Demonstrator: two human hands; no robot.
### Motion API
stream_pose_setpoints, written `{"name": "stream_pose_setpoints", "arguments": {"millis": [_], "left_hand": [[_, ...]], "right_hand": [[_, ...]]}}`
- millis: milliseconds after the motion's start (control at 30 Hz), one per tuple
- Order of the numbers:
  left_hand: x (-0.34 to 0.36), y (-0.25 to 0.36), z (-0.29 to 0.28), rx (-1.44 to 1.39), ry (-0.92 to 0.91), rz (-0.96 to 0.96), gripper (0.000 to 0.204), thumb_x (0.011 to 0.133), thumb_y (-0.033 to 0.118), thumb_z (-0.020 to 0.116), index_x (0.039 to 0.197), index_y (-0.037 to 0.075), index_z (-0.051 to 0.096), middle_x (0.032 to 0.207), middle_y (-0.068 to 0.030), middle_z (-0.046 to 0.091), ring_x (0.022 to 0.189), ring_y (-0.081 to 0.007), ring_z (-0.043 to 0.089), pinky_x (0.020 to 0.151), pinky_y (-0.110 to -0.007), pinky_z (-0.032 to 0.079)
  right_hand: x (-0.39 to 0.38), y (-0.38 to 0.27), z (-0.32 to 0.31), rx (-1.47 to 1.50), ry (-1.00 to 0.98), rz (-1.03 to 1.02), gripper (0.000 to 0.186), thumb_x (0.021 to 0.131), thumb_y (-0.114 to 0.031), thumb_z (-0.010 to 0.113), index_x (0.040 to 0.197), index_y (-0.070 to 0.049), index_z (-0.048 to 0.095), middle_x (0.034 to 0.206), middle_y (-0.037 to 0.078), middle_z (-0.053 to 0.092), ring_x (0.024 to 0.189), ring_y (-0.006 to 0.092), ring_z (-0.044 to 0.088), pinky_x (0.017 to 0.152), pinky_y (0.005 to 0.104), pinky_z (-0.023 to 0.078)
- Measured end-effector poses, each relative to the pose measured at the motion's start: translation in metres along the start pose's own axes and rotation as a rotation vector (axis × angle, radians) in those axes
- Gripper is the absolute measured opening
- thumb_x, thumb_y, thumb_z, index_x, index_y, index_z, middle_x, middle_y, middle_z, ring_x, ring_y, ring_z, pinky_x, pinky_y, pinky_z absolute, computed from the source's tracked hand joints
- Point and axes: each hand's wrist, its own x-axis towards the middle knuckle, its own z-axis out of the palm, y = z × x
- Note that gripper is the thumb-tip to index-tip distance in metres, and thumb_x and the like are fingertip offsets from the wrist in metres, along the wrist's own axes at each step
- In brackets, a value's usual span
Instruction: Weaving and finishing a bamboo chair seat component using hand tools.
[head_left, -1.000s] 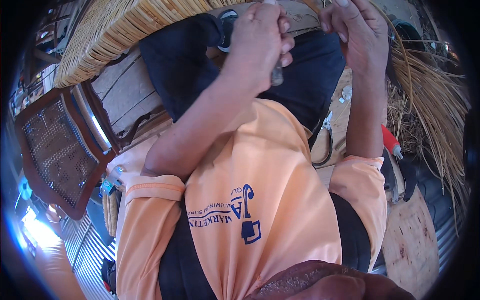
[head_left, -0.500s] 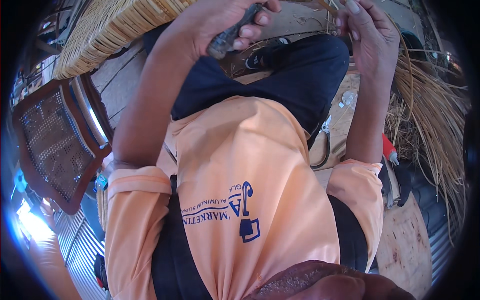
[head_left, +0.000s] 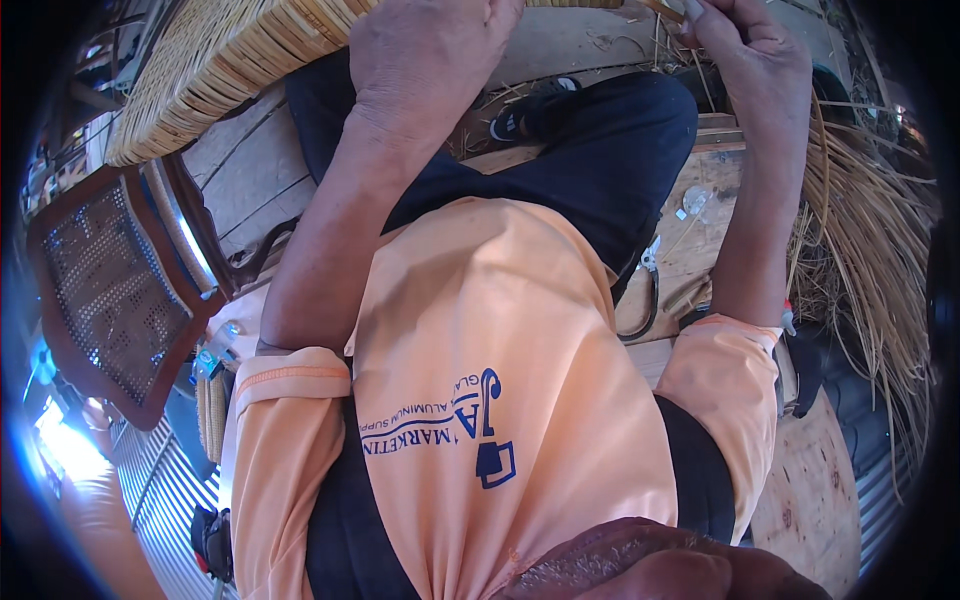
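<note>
At the upper edge, my left hand (head_left: 430, 60) is turned back up and curled closed, its fingers partly cut off by the frame. The dark handle seen in it half a second ago is now hidden behind the hand. Over at the upper right, my right hand (head_left: 750, 45) pinches a thin tan cane strip (head_left: 662, 9) between thumb and fingers. The strip runs out toward the top edge. Beside my left hand lies a woven rattan piece (head_left: 230, 75) with a thick wrapped edge.
A brown chair frame with cane mesh (head_left: 115, 290) stands at the left. Long loose cane strips (head_left: 860, 230) hang at the right. Hand shears (head_left: 652, 280) and a small clear plastic piece (head_left: 697, 203) lie on boards beside my knee in dark trousers (head_left: 620, 140).
My left hand has rotated and risen slightly, so its dark handle no longer shows. My right hand has shifted a little to the right, still pinching the strip.
</note>
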Motion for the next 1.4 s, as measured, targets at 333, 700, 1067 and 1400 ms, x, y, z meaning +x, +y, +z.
{"name": "stream_pose_setpoints", "arguments": {"millis": [333, 700, 1067, 1400], "left_hand": [[0.002, -0.007, 0.009, -0.047, 0.069, 0.067, 0.028, 0.085, 0.027, 0.062, 0.068, 0.004, 0.058, 0.058, -0.0159, 0.055, 0.055, -0.0345, 0.058, 0.050, -0.042, 0.044], [-0.026, -0.003, -0.012, -0.150, -0.248, -0.112, 0.038, 0.090, 0.036, 0.055, 0.105, 0.002, 0.058, 0.071, -0.0142, 0.063, 0.068, -0.0276, 0.063, 0.063, -0.037, 0.049], [-0.007, 0.023, -0.011, -0.543, -0.303, -0.418, 0.018, 0.091, 0.017, 0.049, 0.099, 0.001, 0.055, 0.067, -0.0156, 0.058, 0.061, -0.0240, 0.059, 0.054, -0.034, 0.044], [-0.011, 0.047, 0.004, -1.381, -0.394, -1.105, 0.022, 0.097, 0.032, 0.045, 0.098, 0.011, 0.048, 0.073, 0.0029, 0.040, 0.059, -0.0058, 0.039, 0.043, -0.022, 0.035]], "right_hand": [[0.026, -0.010, -0.010, -0.280, -0.205, -0.200, 0.007, 0.085, -0.005, 0.058, 0.085, 0.001, 0.062, 0.065, 0.000, 0.055, 0.057, 0.0043, 0.047, 0.050, 0.0223, 0.037], [0.041, -0.044, -0.005, -0.379, -0.394, -0.068, 0.019, 0.089, -0.010, 0.058, 0.100, 0.005, 0.061, 0.073, 0.005, 0.062, 0.065, 0.0054, 0.056, 0.055, 0.0228, 0.044], [0.045, -0.041, -0.009, -0.354, -0.517, -0.036, 0.035, 0.091, -0.016, 0.058, 0.115, 0.008, 0.056, 0.088, 0.007, 0.066, 0.075, 0.0073, 0.059, 0.063, 0.0219, 0.048], [0.047, -0.036, -0.012, -0.445, -0.528, -0.148, 0.034, 0.091, -0.014, 0.057, 0.118, 0.006, 0.055, 0.081, 0.006, 0.065, 0.068, 0.0077, 0.057, 0.060, 0.0239, 0.047]]}}
